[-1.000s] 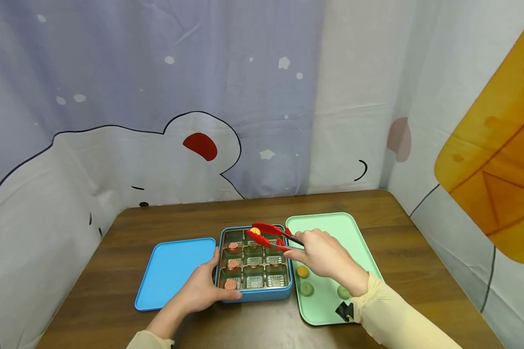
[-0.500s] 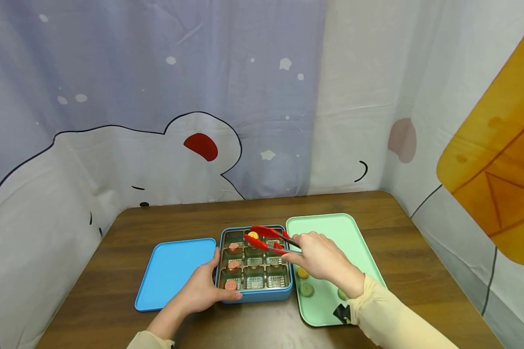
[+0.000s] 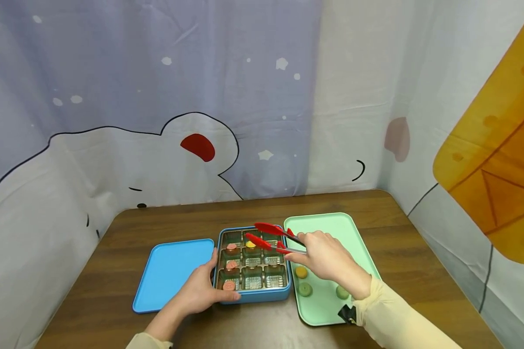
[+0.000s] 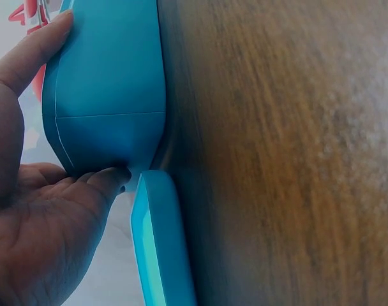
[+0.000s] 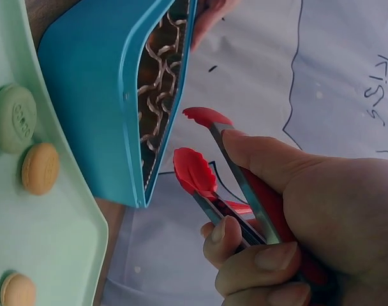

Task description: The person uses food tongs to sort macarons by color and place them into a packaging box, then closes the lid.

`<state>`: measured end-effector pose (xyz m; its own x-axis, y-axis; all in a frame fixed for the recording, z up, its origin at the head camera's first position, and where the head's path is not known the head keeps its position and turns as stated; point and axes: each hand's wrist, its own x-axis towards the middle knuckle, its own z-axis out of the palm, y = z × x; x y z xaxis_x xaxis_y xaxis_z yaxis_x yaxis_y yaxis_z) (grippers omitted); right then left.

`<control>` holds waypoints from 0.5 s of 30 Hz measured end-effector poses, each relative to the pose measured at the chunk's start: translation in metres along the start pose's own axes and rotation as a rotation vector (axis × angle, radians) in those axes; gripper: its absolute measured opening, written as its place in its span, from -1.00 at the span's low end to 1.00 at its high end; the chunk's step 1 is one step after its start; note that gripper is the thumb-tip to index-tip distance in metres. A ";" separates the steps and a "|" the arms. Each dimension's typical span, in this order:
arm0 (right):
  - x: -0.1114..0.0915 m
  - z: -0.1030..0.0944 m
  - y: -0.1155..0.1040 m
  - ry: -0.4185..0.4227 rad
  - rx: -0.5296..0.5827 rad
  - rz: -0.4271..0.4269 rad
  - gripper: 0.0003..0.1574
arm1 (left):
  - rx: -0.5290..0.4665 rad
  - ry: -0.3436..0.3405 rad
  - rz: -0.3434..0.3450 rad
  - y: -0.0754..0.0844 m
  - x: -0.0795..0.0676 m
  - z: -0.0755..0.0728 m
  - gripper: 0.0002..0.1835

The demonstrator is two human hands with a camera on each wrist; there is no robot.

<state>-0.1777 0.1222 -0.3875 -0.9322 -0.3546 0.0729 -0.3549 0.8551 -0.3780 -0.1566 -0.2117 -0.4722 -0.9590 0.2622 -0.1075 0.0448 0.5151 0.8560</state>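
Observation:
My right hand [image 3: 327,254] grips red-tipped metal tongs [image 3: 262,235] above the box; their tips stand apart with nothing between them, as the right wrist view confirms. A yellow macaron [image 3: 250,244] sits in the back middle compartment of the divided tray inside the blue box [image 3: 266,294]. Down the left column lie pink macarons [image 3: 229,285], one per compartment. My left hand [image 3: 198,291] holds the box at its front left corner, thumb along the front and fingers at the left side. The left wrist view shows the same hold on the box wall [image 4: 111,64].
A light green tray [image 3: 319,310] to the right of the box carries a yellow macaron [image 3: 301,272] and green macarons [image 3: 304,289]. At the left lies a flat blue lid [image 3: 170,271]. A printed curtain [image 3: 266,97] hangs behind the wooden table [image 3: 96,291].
The tongs' tips have spread and risen slightly away from the yellow macaron, which now lies in the back middle compartment instead of between them. The left hand has stayed on the box.

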 end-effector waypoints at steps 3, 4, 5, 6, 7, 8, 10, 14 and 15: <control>-0.004 -0.005 0.005 0.004 -0.001 0.011 -0.59 | 0.007 0.001 -0.005 -0.001 0.000 0.000 0.53; -0.005 -0.007 0.007 0.005 -0.003 0.014 -0.59 | 0.009 0.001 -0.008 -0.001 0.000 0.000 0.54; -0.006 -0.008 0.009 0.008 -0.009 0.015 -0.59 | 0.009 0.001 -0.010 0.000 -0.001 0.000 0.54; -0.007 -0.010 0.012 0.011 -0.010 0.017 -0.59 | 0.005 -0.001 -0.014 0.000 0.000 0.000 0.54; -0.008 -0.012 0.015 0.015 -0.013 0.020 -0.59 | 0.003 -0.002 -0.016 0.000 0.000 0.000 0.54; -0.010 -0.013 0.018 0.017 -0.016 0.021 -0.59 | 0.001 0.000 -0.018 0.000 0.000 0.000 0.55; -0.013 -0.017 0.024 0.018 -0.014 0.030 -0.58 | 0.005 -0.001 -0.017 -0.001 0.000 0.000 0.55; -0.025 -0.022 0.038 0.014 0.000 0.059 -0.54 | 0.023 0.003 -0.012 -0.001 0.001 0.001 0.56; -0.029 -0.024 0.041 0.016 0.001 0.069 -0.52 | 0.025 0.003 -0.009 -0.002 0.001 0.002 0.56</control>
<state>-0.1673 0.1765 -0.3833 -0.9554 -0.2888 0.0612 -0.2896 0.8768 -0.3838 -0.1571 -0.2111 -0.4745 -0.9603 0.2546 -0.1137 0.0429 0.5376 0.8421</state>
